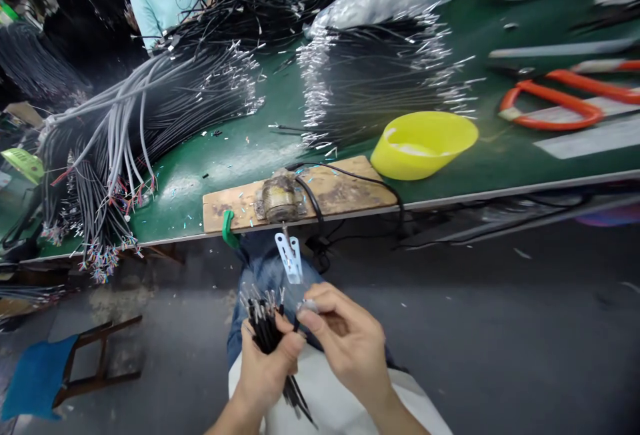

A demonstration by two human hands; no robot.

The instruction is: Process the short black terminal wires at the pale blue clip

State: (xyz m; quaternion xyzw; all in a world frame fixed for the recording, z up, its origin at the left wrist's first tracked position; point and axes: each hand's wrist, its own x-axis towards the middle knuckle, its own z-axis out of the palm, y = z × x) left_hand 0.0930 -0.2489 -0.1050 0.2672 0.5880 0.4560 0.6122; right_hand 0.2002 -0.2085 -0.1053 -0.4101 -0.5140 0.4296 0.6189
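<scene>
My left hand [267, 361] is wrapped around a bundle of black cables [265, 325], whose stripped, silvery wire ends point up and away from me. Close beside it, my right hand [345, 335] pinches the end of one black cable, thumb against forefinger; the fingers partly hide that tip. Just beyond both hands, a light blue clip [289, 258] sits on the shaft of a small motor [280, 198]. The motor is fixed on a wooden board [345, 185] at the table edge.
A green clamp [229, 228] grips the board. On the green table [195, 168] lie black cable piles [375, 81], grey cables [117, 115], a yellow tub [425, 145] and orange-handled scissors [555, 108]. A person [165, 1] is across the table; a blue-draped stool [40, 375] stands left.
</scene>
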